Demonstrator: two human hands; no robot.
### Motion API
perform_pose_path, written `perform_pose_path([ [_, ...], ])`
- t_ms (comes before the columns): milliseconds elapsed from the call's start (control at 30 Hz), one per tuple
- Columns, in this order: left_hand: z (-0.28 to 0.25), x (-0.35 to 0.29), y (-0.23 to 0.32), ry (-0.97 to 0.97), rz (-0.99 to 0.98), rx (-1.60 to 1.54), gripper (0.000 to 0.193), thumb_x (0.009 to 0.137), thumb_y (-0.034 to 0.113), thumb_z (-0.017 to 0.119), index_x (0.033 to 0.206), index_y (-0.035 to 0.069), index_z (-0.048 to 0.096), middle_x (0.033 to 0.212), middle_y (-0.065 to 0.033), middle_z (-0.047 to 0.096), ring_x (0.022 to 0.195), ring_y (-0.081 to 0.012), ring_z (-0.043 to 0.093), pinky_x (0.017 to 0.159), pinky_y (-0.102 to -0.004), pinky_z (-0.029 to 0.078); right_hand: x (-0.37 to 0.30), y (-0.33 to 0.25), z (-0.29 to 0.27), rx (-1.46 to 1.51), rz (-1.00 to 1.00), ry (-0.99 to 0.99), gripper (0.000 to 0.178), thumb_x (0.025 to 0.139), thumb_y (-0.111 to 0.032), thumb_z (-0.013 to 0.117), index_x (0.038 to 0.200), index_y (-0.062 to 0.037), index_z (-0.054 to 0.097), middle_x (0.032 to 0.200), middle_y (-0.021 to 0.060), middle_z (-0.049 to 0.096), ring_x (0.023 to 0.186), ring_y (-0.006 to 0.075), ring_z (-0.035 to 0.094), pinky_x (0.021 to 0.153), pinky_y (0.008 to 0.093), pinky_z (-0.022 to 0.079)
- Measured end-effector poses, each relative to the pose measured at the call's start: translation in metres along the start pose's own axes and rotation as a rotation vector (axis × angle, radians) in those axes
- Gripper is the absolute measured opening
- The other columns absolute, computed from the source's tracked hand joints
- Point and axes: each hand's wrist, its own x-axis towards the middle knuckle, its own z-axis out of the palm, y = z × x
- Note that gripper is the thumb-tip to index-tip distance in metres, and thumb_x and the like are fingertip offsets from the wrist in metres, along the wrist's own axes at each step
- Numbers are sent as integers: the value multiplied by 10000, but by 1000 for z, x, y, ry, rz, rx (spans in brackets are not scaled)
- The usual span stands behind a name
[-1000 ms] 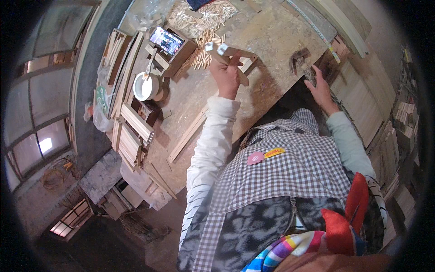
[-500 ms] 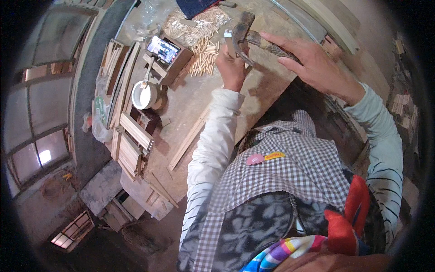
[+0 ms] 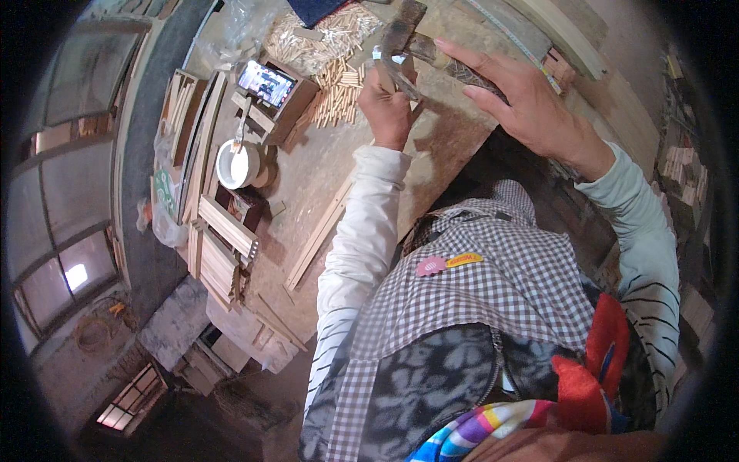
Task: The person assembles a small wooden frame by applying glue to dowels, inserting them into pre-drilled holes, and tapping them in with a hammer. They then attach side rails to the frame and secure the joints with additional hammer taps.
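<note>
My right hand (image 3: pixel 531 108) is wrapped around the handle of a claw hammer (image 3: pixel 400 32), thumb and forefinger lying along it. The dark, worn metal head hangs just above my left hand (image 3: pixel 387 112). My left fingers are closed around a short wooden piece, mostly covered by the hammer head and my own fingers. A small bright patch shows beside the head at its top. Whether the hammer touches the piece cannot be told. Close to my left hand, a heap of short wooden dowels (image 3: pixel 336 94) lies on the worktable (image 3: pixel 315 173).
Left on the table are a lit phone (image 3: pixel 267 83) on a wooden box, a white pot (image 3: pixel 237 163) with a brush (image 3: pixel 240 135) across its rim, and stacked grooved wood strips (image 3: pixel 223 266). A long strip (image 3: pixel 319 235) lies beside my left forearm. A dark gap borders the table's right edge.
The whole view has shifted slightly. The hammer head has moved a little up and left, and now covers more of the wooden piece. Both hands keep their grips.
</note>
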Motion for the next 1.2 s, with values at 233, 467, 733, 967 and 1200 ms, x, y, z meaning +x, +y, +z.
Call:
perform_pose_path([
  [233,2,0,-9,23,14,-2,122,852,-1,739,958,31,688,833,-55,696,757,-149,635,685,-316,520,1,-4,-1,12,24,-52,590,989,-107,615,1559,-143,469,1347,194,652,1213,371,641,1039,418,485],
  [467,5,-1,-6,36,-161,-56,146,772,-44,680,904,17,664,775,-172,653,693,-306,658,673,-400,520,7,-8,-2,-6,-16,-57,621,970,-105,618,1565,-187,459,1373,225,628,1209,414,634,1024,448,499],
  [733,5,-7,-8,47,35,50,134,866,-37,707,989,16,696,900,-37,711,790,-107,628,719,-276,527,-3,-17,-1,-69,82,-163,591,1003,-83,606,1570,-127,447,1473,185,590,1345,328,586,1120,404,433],
  [967,-23,-28,3,29,-184,-86,173,913,134,738,1012,3,679,833,-121,656,773,-235,627,724,-361,509,-11,-12,15,8,54,-70,622,991,-73,612,1578,-183,441,1407,231,612,1256,386,627,1044,417,486],
  [1200,-193,-77,8,160,-601,9,432,1032,363,651,1166,-47,670,1020,-143,717,950,-232,695,854,-355,548,-20,-10,29,-55,48,-11,611,1022,-114,593,1596,-219,412,1433,225,604,1316,360,606,1074,409,478],
])
